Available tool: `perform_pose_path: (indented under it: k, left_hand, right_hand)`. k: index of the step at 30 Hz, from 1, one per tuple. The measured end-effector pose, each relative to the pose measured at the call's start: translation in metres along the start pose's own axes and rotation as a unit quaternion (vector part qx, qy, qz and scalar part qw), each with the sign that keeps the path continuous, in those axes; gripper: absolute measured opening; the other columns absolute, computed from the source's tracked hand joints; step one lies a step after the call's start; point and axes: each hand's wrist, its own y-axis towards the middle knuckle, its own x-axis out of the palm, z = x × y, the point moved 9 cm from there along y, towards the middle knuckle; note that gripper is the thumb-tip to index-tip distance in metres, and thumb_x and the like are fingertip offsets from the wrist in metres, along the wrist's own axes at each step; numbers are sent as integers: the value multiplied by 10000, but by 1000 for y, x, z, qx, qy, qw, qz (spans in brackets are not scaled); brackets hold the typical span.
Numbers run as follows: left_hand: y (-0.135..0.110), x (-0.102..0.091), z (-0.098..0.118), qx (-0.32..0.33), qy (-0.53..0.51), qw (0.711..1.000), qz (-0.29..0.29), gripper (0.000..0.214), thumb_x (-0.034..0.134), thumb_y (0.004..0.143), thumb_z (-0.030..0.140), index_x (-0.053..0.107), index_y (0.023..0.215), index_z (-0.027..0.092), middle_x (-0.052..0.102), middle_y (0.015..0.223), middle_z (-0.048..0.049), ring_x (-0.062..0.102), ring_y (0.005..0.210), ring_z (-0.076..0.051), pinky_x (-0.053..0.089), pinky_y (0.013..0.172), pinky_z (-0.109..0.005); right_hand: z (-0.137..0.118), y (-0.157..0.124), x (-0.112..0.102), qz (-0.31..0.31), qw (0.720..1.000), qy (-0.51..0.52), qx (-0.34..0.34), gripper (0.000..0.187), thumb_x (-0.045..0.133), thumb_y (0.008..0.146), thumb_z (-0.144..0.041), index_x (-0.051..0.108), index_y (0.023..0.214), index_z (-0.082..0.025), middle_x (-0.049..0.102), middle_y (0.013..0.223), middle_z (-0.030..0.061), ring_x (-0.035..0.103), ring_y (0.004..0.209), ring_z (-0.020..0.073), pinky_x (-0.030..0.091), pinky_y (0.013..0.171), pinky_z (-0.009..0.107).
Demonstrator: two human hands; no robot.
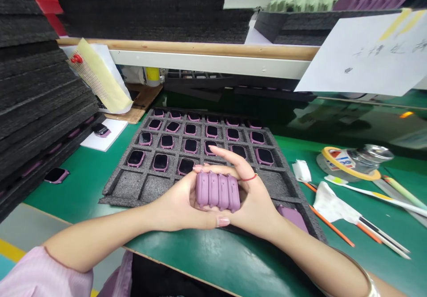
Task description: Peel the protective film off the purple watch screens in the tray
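Note:
Several purple watch cases (218, 191) stand side by side in a row, held between my two hands. My left hand (178, 203) wraps round their left end, its thumb stretched along underneath. Closed on the right end is my right hand (255, 206), with its index finger extended over the top and a red ring on a finger. Behind and below the hands lies a black foam tray (128, 183) with rows of square pockets. Most pockets hold a purple watch with a dark screen (161, 162). A purple piece (293, 217) sits in the tray's near right corner.
Loose watches lie left of the tray: one on the green table (56, 175), another watch (101, 130) on white paper. Stacked foam trays (30, 88) rise at the left. Right are a glass bottle (356, 161), white cloth (333, 203) and sticks. A shelf edge (200, 59) crosses above.

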Motion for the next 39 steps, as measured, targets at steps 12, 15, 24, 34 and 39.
perform_pose_path:
  k: [12, 15, 24, 34, 39]
  left_hand:
    - [-1, 0, 3, -8, 18, 1000, -5, 738, 876, 653, 208, 444, 1251, 187, 624, 1295, -139, 600, 1263, -316, 496, 1044, -474]
    - [0, 1, 3, -3, 23, 1000, -10, 718, 867, 666, 218, 448, 1248, 188, 630, 1287, -135, 606, 1252, -315, 498, 1039, -476]
    - [-1, 0, 4, 12, 17, 1000, -8, 683, 864, 701, 279, 493, 1267, 186, 619, 1289, -137, 603, 1235, -315, 489, 1034, -479]
    - [5, -2, 16, 67, 10, 998, 5, 487, 897, 665, 327, 691, 1080, 179, 688, 1116, -71, 643, 1103, -262, 501, 1009, -413]
    - [1, -12, 14, 60, 88, 993, 59, 537, 911, 641, 374, 705, 1094, 170, 724, 1129, -78, 665, 1086, -263, 514, 998, -401]
  right_hand:
    - [-4, 2, 0, 13, 1000, -9, 24, 929, 886, 638, -219, 414, 1437, -272, 762, 1169, 63, 728, 1102, 267, 577, 1000, 428]
    - [-4, 1, -1, 13, 1000, -26, 12, 923, 882, 637, -219, 417, 1433, -276, 762, 1169, 53, 718, 1124, 262, 554, 1035, 436]
    - [-11, -2, 1, 1, 996, -63, -60, 877, 858, 721, -271, 403, 1471, -284, 736, 1225, 67, 693, 1180, 282, 574, 1034, 437]
    - [-26, -9, 16, -34, 977, -138, -162, 915, 750, 874, -308, 192, 1600, -310, 663, 1352, 116, 662, 1225, 312, 537, 1085, 538]
    - [-33, -11, 21, -60, 959, -191, -200, 1004, 784, 837, -360, 147, 1612, -323, 600, 1434, 117, 519, 1384, 330, 404, 1176, 587]
